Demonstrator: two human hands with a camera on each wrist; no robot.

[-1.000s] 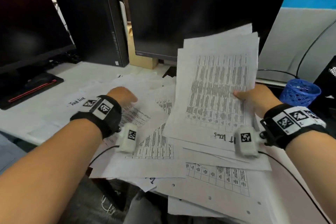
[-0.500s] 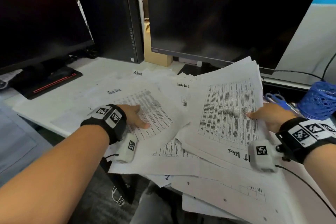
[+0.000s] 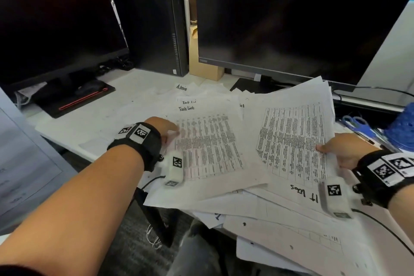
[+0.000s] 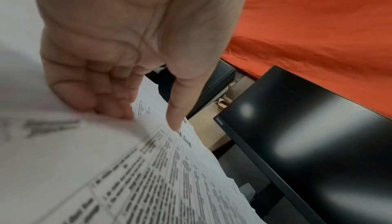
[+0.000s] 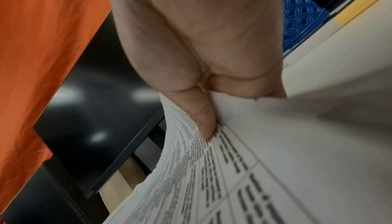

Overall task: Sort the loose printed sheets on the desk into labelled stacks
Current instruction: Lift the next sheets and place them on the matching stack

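Bare forearms, no sleeves. Around the left wrist, a broad black band carrying two square black-and-white coded tags on white patches. Below it, a small white rounded camera pod with its own square tag on top and another, blurred, at its near end, plus a thin black cable curling off its near side. Around the right wrist, a matching black band with two larger coded tags. Beside it, a second white pod, tagged likewise, trailing a black cable toward the near right. Small dark screw heads at the right band's edge.
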